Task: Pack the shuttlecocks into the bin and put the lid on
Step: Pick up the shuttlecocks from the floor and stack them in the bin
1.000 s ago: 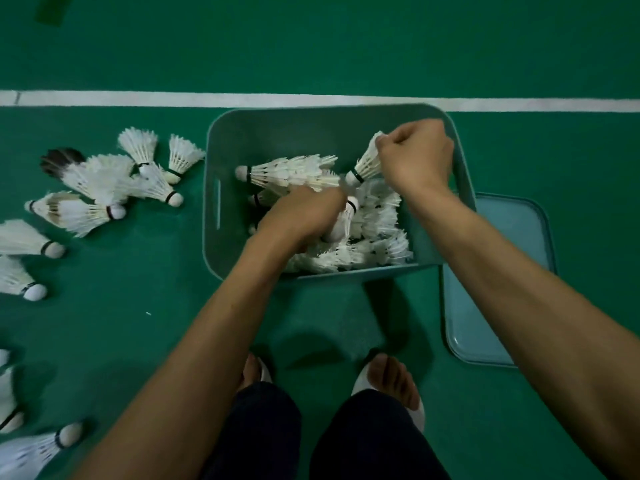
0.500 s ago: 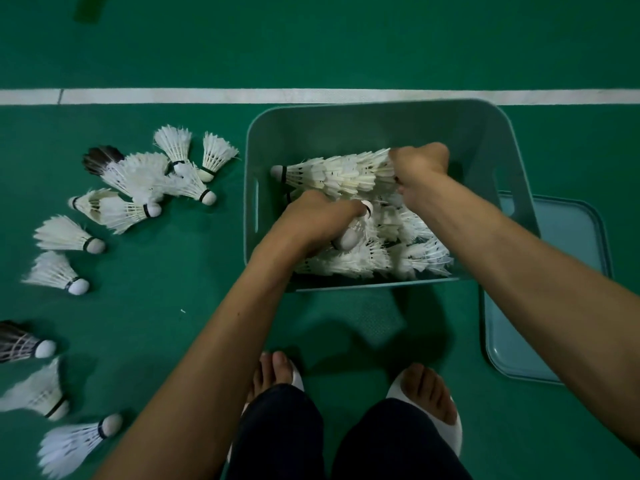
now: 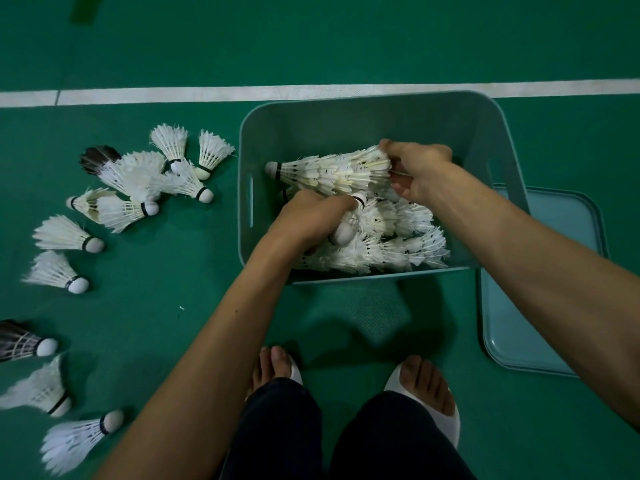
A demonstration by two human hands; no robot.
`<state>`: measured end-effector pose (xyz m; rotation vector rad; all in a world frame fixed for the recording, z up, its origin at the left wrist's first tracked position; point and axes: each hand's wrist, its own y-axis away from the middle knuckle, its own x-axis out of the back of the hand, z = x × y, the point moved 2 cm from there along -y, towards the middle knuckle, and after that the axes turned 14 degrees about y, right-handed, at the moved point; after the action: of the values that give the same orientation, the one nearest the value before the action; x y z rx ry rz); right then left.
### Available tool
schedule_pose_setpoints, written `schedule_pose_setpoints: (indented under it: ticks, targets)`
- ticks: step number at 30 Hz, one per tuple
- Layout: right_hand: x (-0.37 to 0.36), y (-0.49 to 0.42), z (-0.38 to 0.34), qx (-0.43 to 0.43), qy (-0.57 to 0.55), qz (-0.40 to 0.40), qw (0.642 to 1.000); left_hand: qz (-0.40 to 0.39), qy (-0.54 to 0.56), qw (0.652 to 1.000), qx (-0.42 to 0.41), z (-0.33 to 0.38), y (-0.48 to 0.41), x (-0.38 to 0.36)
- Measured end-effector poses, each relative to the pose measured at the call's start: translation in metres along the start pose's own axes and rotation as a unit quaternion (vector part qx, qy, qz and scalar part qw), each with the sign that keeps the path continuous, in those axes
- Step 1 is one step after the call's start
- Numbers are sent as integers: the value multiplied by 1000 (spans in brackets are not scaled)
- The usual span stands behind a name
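Nearest, two bare feet in white slides (image 3: 433, 407) are seen on the green court floor (image 3: 156, 292), with dark trouser legs (image 3: 277, 431) below them at the frame bottom. Loose white shuttlecocks (image 3: 65, 441) lie on the floor at lower left, one dark-feathered shuttlecock (image 3: 20, 341) among them; more are scattered up the left side, ending in a cluster (image 3: 149, 174) just left of the bin with a second dark one at its far edge.

The teal lid (image 3: 540, 327) is laid flat on the floor right of the bin, partly tucked behind its right wall and crossed by the right forearm. It is not on the bin.

The teal bin (image 3: 346, 123) is set on the floor ahead of the feet, open, with a handle slot seen in the left wall. A heap of white shuttlecocks (image 3: 408, 244) fills its near and right part.

The left hand (image 3: 311, 216) is reached down into the bin, fingers curled around a shuttlecock (image 3: 346, 230) whose cork tip shows beside the hand; hold looks closed. The right hand (image 3: 419, 171) is closed on the feather end of a nested row of shuttlecocks (image 3: 332, 171), held horizontal just above the heap, cork end pointing left.

Farthest, a white court line (image 3: 207, 95) is run across the floor behind the bin.
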<state>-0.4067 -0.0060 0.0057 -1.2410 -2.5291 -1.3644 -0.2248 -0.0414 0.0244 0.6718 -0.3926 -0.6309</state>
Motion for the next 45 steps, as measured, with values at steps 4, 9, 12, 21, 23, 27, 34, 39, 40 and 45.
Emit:
schedule_pose_setpoints:
  ticks: [4,9,12,21,23,27,34,39,40,45]
  targets:
    - [8,1,-4,-11,24,-72,997,0,12,1000,2,1,-2,2]
    - [26,7,5,44,26,6,999,-1,46,999,-11,3,0,0]
    - [28,29,14,76,63,-9,995,-10,65,998,-16,7,6,-6]
    - [31,80,37,44,151,-200,967,12,103,991,-78,7,11,-26]
    - [36,74,37,56,111,-152,981,10,63,994,-86,4,10,-28]
    - [43,66,36,76,70,-88,991,-41,13,996,-77,1,13,-35]
    - [58,71,21,252,438,268,820,-58,-34,996,-56,5,11,-30]
    - [43,57,1,252,473,245,808,-40,-41,997,-46,8,7,-18]
    - [38,49,-2,251,463,222,820,-43,-46,997,-43,8,9,-15]
    - [14,1,-5,198,329,82,920,-32,-49,998,-26,1,9,-4]
